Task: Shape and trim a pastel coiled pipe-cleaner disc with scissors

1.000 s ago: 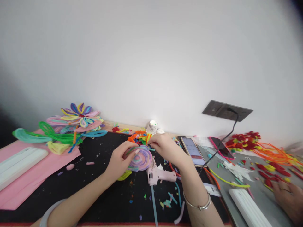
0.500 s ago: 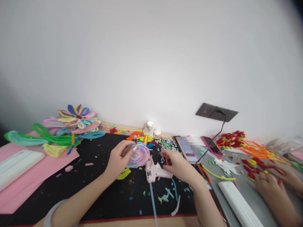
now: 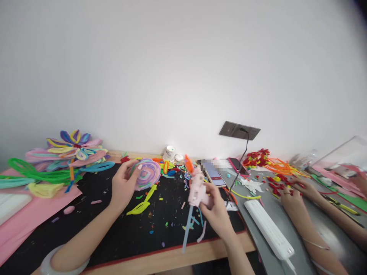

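Between the thumb and fingers of my left hand (image 3: 125,182) is a round spiral disc (image 3: 148,174) of pink, purple and blue pipe cleaners, its flat face turned toward me. My right hand (image 3: 214,208) is wrapped round the handle of a pale pink glue gun (image 3: 197,191), lifted with its orange nozzle tilted up. A long translucent glue stick (image 3: 187,229) sticks out of the gun's back end. Just below the disc, a yellow pipe-cleaner leaf (image 3: 140,206) lies on the black mat (image 3: 114,236).
At left, a large pipe-cleaner flower (image 3: 77,147) and green loops (image 3: 43,172) rest near pink paper (image 3: 63,202). A paper cup (image 3: 169,153) stands by the wall. Phones (image 3: 213,173) and a white power strip (image 3: 269,229) lie right. A co-worker's hands (image 3: 295,196) handle red pieces.
My right hand moved from beside the disc to the glue gun, gripped it and raised it off the mat. The left hand keeps the disc. The view has swung right.
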`<state>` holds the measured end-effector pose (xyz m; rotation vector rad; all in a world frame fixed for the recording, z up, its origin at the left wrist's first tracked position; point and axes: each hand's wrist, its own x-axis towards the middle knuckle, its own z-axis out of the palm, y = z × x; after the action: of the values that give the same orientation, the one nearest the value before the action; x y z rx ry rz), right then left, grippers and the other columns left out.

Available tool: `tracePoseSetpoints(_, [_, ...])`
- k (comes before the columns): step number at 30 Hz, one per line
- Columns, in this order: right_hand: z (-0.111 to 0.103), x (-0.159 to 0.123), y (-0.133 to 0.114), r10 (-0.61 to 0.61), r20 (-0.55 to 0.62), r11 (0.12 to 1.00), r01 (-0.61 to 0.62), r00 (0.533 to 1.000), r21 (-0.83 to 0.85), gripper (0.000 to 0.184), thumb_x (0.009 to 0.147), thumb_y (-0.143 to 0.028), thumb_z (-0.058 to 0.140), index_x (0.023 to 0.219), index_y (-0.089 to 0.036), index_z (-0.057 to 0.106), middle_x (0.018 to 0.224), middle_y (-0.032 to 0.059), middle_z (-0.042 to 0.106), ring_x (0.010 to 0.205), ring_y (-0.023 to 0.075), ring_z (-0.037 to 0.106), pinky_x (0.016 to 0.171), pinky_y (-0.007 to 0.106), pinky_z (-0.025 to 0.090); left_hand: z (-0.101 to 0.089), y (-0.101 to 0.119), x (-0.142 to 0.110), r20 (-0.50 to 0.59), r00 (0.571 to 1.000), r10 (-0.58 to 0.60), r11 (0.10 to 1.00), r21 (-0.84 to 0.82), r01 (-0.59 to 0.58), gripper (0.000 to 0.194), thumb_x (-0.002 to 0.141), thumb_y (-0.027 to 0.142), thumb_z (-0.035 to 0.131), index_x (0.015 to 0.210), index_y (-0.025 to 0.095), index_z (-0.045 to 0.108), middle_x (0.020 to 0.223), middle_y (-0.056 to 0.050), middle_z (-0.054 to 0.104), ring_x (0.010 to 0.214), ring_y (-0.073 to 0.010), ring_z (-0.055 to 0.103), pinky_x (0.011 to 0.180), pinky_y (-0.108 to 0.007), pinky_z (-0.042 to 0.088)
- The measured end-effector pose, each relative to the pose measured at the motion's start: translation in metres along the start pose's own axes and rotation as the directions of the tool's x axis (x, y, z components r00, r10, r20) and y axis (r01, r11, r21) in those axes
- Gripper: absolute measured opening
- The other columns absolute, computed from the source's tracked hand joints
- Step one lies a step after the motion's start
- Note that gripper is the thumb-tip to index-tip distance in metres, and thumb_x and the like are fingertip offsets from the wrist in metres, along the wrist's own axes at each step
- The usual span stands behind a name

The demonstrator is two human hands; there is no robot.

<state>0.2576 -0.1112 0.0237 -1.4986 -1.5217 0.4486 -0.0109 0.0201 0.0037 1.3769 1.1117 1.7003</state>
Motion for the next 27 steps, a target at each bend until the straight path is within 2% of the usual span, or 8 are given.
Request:
tracePoseSetpoints(2, [-0.011,-0.01,0.006,0.059,-0.265,0.983,-0.01,0.963,0.184,0.047,0.074,-0.021,0.06,0.119,-0.021,0.044,0.104,0.0071,0.059,0.096,0.0207,0.061,0.084,0.034,0.049,0.001,-0.002,0.0,0.005,1.0,-0.002,1.0,-0.005,0.002,0.025,0.081,0.035,0.064,0.1,0.02,0.061,0.103,-0.008,0.066,0.097,-0.0235,0.064,0.087,-0.037,0.052])
tracePoseSetpoints(5, [-0.027,-0.018,0.014,0.191,-0.608,0.96,-0.016,0.77,0.281,0.056,0.069,-0.027,0.069,0.118,-0.02,0.044,0.1,0.0066,0.06,0.091,0.0199,0.062,0.075,0.029,0.051,0.002,-0.002,-0.001,0.01,1.0,0.009,1.0,-0.011,-0.009,0.023,0.08,0.034,0.064,0.098,0.019,0.061,0.101,-0.007,0.067,0.096,-0.0231,0.064,0.086,-0.036,0.053])
tracePoseSetpoints(10, [-0.057,-0.01,0.032,0.257,-0.848,0.935,0.103,0.463,0.339,0.04,0.07,-0.034,0.068,0.102,-0.021,0.048,0.089,0.0005,0.055,0.073,0.0143,0.058,0.067,0.029,0.052,0.003,0.002,-0.003,0.02,1.0,0.004,1.0,-0.001,-0.004,0.022,0.08,0.035,0.064,0.095,0.02,0.061,0.1,-0.007,0.068,0.095,-0.0234,0.065,0.084,-0.036,0.054])
tracePoseSetpoints(13, [-0.074,-0.002,0.047,0.348,-0.826,0.86,0.2,0.443,0.469,0.038,0.065,-0.029,0.071,0.092,-0.024,0.045,0.083,-0.0037,0.055,0.067,0.011,0.057,0.063,0.027,0.052,0.003,0.001,-0.004,0.028,0.999,-0.014,1.0,-0.01,0.015,0.022,0.08,0.035,0.064,0.096,0.02,0.061,0.101,-0.007,0.068,0.096,-0.0239,0.065,0.086,-0.037,0.054])
tracePoseSetpoints(17, [-0.095,0.006,0.066,0.441,-0.771,0.82,0.144,0.459,0.554,0.039,0.062,-0.03,0.072,0.085,-0.024,0.041,0.078,-0.0059,0.056,0.062,0.01,0.057,0.06,0.029,0.053,0.004,-0.004,-0.006,0.067,0.997,-0.022,1.0,-0.01,0.022,0.024,0.08,0.036,0.065,0.097,0.02,0.062,0.103,-0.009,0.067,0.098,-0.0257,0.064,0.089,-0.04,0.053])
tracePoseSetpoints(23, [-0.115,0.016,0.087,0.546,-0.723,0.771,0.083,0.424,0.631,0.039,0.057,-0.029,0.068,0.086,-0.023,0.043,0.083,-0.0007,0.059,0.063,0.0114,0.056,0.064,0.036,0.054,0.006,-0.006,-0.01,0.123,0.992,0.022,0.999,0.037,-0.027,0.023,0.081,0.035,0.064,0.098,0.02,0.063,0.103,-0.009,0.066,0.097,-0.0254,0.065,0.087,-0.039,0.054])
tracePoseSetpoints(25, [-0.117,0.02,0.096,0.47,-0.765,0.838,0.05,0.441,0.543,0.038,0.06,-0.034,0.065,0.088,-0.023,0.042,0.084,0.0015,0.059,0.063,0.0135,0.056,0.062,0.038,0.053,0.006,-0.007,-0.011,0.144,0.988,0.056,0.996,0.067,-0.066,0.022,0.082,0.035,0.063,0.098,0.02,0.063,0.102,-0.008,0.066,0.096,-0.0247,0.065,0.087,-0.038,0.054])
tracePoseSetpoints(27, [-0.117,0.022,0.105,0.253,-0.821,0.958,-0.017,0.512,0.285,0.032,0.07,-0.043,0.055,0.092,-0.024,0.043,0.083,0.0049,0.059,0.061,0.0168,0.056,0.058,0.041,0.051,0.006,-0.007,-0.013,0.167,0.982,0.091,0.989,0.102,-0.109,0.021,0.082,0.034,0.062,0.097,0.02,0.063,0.1,-0.008,0.066,0.094,-0.0243,0.065,0.086,-0.037,0.054])
